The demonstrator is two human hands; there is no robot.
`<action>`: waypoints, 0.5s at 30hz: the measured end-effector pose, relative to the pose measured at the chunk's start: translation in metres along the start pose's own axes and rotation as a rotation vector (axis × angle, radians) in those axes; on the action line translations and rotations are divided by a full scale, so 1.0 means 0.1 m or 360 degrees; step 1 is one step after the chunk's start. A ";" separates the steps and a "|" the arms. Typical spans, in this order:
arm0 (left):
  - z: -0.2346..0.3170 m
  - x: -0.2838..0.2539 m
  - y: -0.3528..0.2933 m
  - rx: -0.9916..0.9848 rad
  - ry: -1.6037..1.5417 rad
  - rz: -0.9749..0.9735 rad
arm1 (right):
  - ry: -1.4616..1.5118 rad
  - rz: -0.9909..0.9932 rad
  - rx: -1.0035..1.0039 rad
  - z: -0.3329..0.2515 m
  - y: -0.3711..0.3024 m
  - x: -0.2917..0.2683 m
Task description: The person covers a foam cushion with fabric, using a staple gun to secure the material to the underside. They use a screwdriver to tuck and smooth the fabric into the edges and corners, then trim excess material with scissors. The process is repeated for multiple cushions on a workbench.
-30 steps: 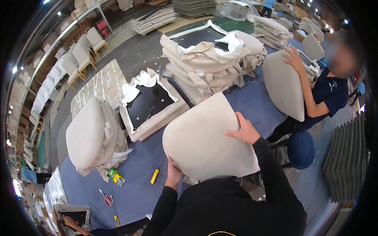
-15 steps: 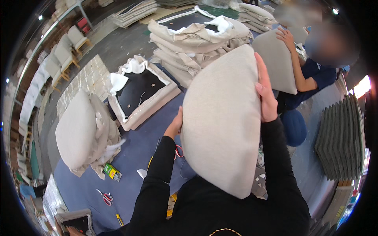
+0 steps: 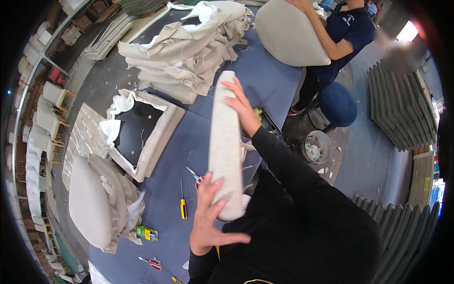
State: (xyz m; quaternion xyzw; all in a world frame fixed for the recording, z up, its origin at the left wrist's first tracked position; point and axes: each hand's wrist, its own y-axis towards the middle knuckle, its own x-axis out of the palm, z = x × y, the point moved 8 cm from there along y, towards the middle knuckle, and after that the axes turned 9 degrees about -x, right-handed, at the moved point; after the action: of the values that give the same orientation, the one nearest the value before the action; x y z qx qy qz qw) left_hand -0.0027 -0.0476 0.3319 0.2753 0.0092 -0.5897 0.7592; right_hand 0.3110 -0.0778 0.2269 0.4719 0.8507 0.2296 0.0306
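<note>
Right hand point(image 3: 243, 106), half-curled, holds the cushion point(image 3: 225, 142), its visible edge covered; left hand point(image 3: 207, 228), spread wide, seems to touch it; a pad point(image 3: 162, 135) lies open-backed

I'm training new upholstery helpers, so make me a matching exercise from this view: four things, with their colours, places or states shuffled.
1. Cushion at the wearer's right hand
2. Screwdriver
3. Stool
4. Bucket

A. Round, blue seat
B. Holding pale scraps
C. Yellow handle, lying on the table
D. Narrow edge facing the camera

Pairs: 1-D, 2-C, 3-A, 4-B
</note>
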 end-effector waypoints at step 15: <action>-0.60 -0.45 -0.02 -0.0530 0.0011 0.1298 | -0.1110 0.0611 0.1175 3.33 -0.53 -3.54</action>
State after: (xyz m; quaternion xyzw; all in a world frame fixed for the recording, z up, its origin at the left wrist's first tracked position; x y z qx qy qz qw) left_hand 0.0006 0.0177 0.2956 0.1323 -0.0026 -0.2314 0.9638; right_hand 0.5545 -0.2700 -0.1506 0.6464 0.7126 -0.2533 0.1007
